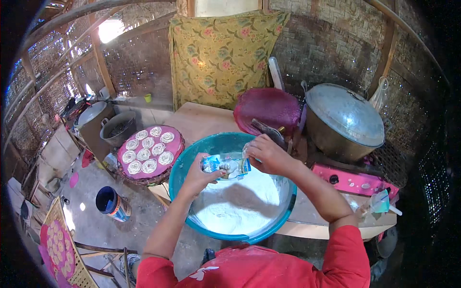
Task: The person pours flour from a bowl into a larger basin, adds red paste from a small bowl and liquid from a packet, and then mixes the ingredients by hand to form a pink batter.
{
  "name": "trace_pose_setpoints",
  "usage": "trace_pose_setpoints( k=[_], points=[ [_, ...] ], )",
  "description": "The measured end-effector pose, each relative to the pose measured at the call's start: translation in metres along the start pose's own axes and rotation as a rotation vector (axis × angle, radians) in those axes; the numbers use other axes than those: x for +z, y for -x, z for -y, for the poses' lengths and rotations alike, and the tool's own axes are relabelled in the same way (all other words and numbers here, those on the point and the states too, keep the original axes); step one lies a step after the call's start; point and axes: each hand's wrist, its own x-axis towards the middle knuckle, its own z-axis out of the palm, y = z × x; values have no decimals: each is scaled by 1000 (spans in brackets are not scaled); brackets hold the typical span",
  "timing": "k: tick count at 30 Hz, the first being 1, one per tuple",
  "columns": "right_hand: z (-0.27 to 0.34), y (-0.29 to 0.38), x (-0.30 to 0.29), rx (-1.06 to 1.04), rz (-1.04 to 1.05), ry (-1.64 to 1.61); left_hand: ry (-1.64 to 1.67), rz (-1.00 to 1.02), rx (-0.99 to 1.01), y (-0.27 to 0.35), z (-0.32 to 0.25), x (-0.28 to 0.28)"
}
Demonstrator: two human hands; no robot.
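A large teal plastic basin (180, 207) sits in front of me, its inside filled broadly with white flour-like powder (230, 212). Above the powder, my left hand (202, 174) grips the left end of a blue and white printed plastic packet (228, 167). My right hand (265, 155) is at the packet's right end, fingers pinched together at its edge. Whether the packet is open there cannot be made out. Left of the basin, a round tray with a pink sheet (174, 138) holds several coiled nests of pale strands (143, 154).
A big lidded metal pot (342, 122) stands on a pink gas stove (354, 180) at right. Behind the basin lies a purple mesh cover (268, 108). A dark bucket (113, 204) is on the floor at left, near a woven rack (81, 271) of more coils.
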Motion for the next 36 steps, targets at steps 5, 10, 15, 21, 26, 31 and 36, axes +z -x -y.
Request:
trace_pose_setpoints(
  k=[5, 10, 15, 21, 26, 31, 36],
  points=[
    [-3, 9, 21, 47, -147, -25, -140, -94, 130, 1, -3, 1],
    [-1, 16, 31, 81, -213, -27, -286, -140, 180, -2, -1, 0],
    [6, 23, 26, 189, -246, 78, -355, -205, 265, 2, -8, 3],
    [5, 33, 8, 358, -390, 79, -465, -332, 455, 9, -8, 4],
    [1, 42, 0, 388, -444, 79, -531, -373, 485, 19, -12, 11],
    [1, 51, -5, 392, -452, 116, -621, -326, 444, 29, -11, 12],
    [1, 64, 2, 504, -491, 25, -563, -287, 340, 23, 5, 6]
  ],
)
